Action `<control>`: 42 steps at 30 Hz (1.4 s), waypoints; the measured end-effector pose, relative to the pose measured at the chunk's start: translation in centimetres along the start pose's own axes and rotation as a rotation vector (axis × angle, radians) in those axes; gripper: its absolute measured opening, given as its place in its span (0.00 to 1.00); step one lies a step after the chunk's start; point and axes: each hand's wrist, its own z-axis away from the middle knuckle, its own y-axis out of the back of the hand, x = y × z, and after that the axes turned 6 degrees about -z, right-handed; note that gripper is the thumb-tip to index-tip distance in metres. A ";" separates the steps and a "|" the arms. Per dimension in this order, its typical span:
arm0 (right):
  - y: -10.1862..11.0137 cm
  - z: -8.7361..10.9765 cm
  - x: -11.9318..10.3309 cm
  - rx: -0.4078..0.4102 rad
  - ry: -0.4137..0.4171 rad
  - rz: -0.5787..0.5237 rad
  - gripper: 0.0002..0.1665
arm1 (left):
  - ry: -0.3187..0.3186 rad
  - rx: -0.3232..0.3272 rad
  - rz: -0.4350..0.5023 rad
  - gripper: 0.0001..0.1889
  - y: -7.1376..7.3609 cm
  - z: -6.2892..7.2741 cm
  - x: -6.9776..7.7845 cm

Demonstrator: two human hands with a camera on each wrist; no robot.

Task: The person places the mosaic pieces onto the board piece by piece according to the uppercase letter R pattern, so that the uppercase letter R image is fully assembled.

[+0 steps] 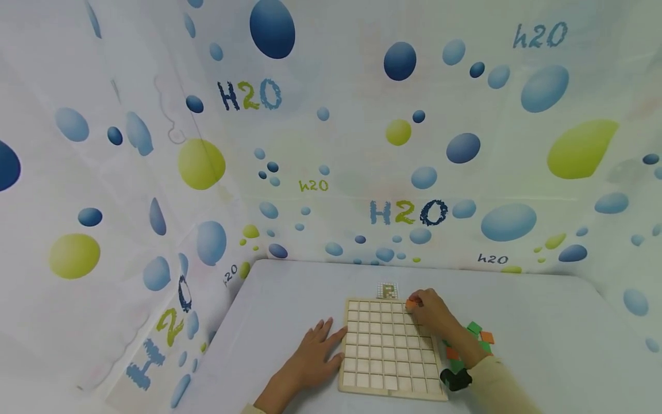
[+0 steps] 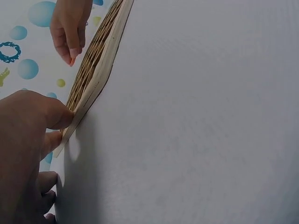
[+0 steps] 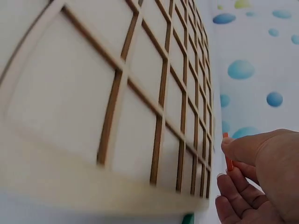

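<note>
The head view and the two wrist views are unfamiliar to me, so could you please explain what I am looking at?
There is no machine here: a person works with two bare hands. The head view comes from a camera worn on the head, looking forward and down. The other two come from cameras worn on each wrist, each showing that hand close up.

On the white table lies a wooden board divided into squares. A small patterned card sits just beyond its far edge, and loose green and orange tiles lie to its right, partly hidden by the right arm.

The left hand touches the board's left edge. The right hand pinches an orange tile near the board's far right corner.
</note>
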 end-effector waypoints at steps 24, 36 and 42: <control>-6.7 -1.2 -2.9 0.002 0.193 0.201 0.06 | 0.020 0.008 -0.013 0.31 0.0 0.1 0.1; -7.3 -1.1 -3.1 0.003 0.246 0.276 0.05 | 0.004 0.010 -0.004 0.31 0.1 0.2 0.3; -7.4 -0.9 -3.1 -0.021 0.246 0.261 0.05 | 0.018 0.006 0.001 0.31 0.1 0.1 0.2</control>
